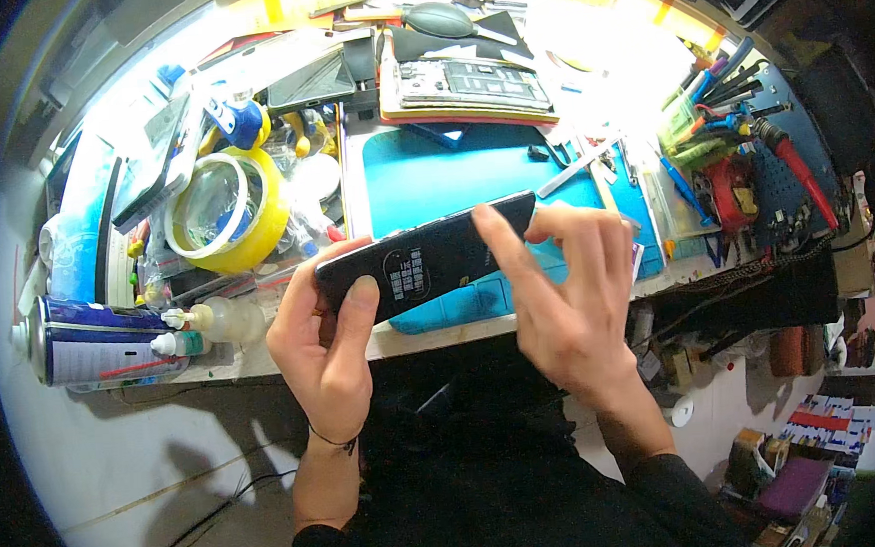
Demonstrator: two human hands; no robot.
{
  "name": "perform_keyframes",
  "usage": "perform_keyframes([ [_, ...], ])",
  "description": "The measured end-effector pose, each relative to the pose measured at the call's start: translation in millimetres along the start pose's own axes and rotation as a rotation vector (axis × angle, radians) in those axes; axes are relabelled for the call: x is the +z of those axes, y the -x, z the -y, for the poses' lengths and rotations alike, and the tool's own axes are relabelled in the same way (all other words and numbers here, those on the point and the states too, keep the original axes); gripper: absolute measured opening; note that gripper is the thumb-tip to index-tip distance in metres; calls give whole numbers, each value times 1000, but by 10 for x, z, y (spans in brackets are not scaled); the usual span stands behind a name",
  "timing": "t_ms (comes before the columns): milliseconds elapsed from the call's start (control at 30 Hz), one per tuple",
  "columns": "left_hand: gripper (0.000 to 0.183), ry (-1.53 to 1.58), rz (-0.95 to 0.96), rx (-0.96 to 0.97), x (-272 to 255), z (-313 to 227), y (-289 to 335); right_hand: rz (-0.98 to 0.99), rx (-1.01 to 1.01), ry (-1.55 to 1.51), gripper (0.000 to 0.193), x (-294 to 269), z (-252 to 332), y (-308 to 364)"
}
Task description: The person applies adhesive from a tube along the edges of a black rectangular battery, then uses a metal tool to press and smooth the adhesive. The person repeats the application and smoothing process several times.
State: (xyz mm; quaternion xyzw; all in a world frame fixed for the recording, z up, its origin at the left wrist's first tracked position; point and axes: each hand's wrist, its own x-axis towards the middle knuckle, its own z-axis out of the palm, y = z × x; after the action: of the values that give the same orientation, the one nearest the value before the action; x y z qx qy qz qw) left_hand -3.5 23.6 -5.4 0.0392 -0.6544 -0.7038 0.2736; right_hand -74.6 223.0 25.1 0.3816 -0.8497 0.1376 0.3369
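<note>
A black phone (437, 258), tilted up toward the right, is raised above the front edge of the bench. Its dark face carries a block of small pale marks near the left end. My left hand (331, 330) grips that end, thumb on the face and fingers behind. At the other end is my right hand (574, 295), one digit laid across the face up to the top edge and the other fingers bent round the right corner. Parts of the right fingers are hidden. Beneath the phone lies a blue work mat (432, 179).
A yellow tape roll (271, 198) and a blue spray can (101, 339) stand left, beside small bottles (225, 319). Behind the mat sits an opened device (471, 86) with a black air blower (439, 20). Tools and a red-handled soldering iron (802, 176) crowd the right.
</note>
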Motion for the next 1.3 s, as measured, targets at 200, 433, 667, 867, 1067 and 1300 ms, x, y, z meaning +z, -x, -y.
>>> perform_keyframes([
  [200,27,-13,-24,14,13,-6,-4,-57,-4,-33,48,92,0,48],
  [433,28,5,-24,27,17,37,-3,-3,96,-47,51,20,-81,147],
  [667,30,21,-41,26,-5,62,-2,35,120,-31,47,-17,-137,145],
  [867,31,65,-56,7,5,78,5,-63,34,-14,44,64,-84,95],
  [1067,30,98,-46,19,3,98,2,-21,128,50,44,15,-206,178],
  [1300,31,94,-59,21,21,83,0,-11,24,-105,50,49,19,31],
])
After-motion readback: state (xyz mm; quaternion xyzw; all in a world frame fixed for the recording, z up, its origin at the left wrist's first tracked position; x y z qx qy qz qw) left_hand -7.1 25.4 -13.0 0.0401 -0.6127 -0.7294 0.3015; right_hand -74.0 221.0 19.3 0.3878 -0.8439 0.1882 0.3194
